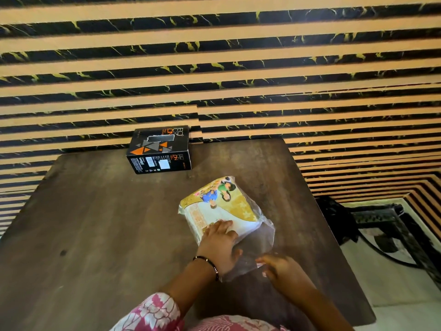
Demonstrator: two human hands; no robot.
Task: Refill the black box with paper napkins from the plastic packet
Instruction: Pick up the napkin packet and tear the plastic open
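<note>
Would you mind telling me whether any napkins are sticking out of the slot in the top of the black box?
No, the slot in the black box shows only a dark opening, with no napkins protruding.

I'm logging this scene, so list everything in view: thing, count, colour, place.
black box: one, black with orange and grey triangles, far edge of table against the wall
plastic packet: one, clear with yellow printed label, white napkins inside, table centre-right
table: one, dark brown wood
wall: tan and black marbled stripes, behind table
bracelet: one, dark beads, left wrist
left hand: flat on the packet
right hand: at the packet's open near end
</note>
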